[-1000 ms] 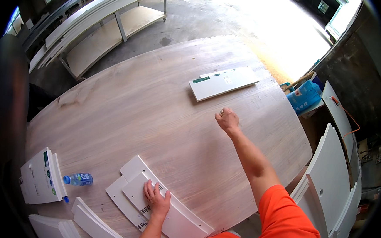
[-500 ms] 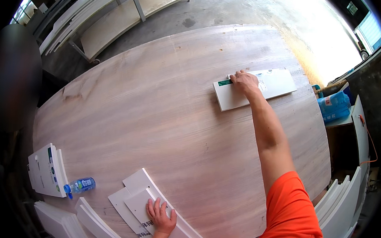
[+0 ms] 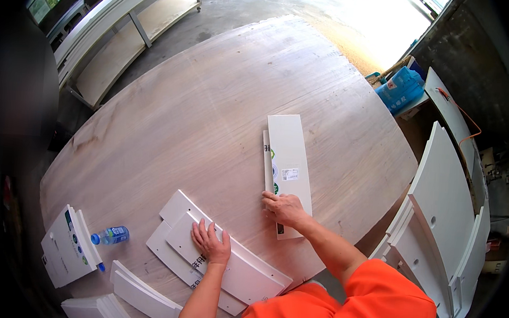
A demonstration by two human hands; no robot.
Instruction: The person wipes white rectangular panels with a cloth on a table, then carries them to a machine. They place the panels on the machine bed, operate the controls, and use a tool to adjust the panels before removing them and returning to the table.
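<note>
My right hand (image 3: 286, 209) is closed over the left edge of two white boards, close to their near end. The upper white board (image 3: 293, 147) carries a small label and round green and blue stickers; a second narrow strip (image 3: 265, 145) of board shows from beneath its left side. Nearer to me on the left, my left hand (image 3: 211, 247) rests with fingers spread on a stack of white panels (image 3: 244, 275). These panels overlap at an angle, with small drilled holes and dark print on some.
At left, a blue-capped plastic bottle (image 3: 113, 235) lies beside another stack of white boards (image 3: 68, 252). More curved white panels (image 3: 144, 292) sit at the near left edge. Large white panels (image 3: 443, 211) lean at right, below a blue bag (image 3: 400, 89). A wheeled rack (image 3: 140, 29) stands beyond the wooden table (image 3: 210, 127).
My right hand has drawn the white boards nearer and turned them from crosswise to lengthwise. My left hand stays on its stack. The view has shifted to the right.
</note>
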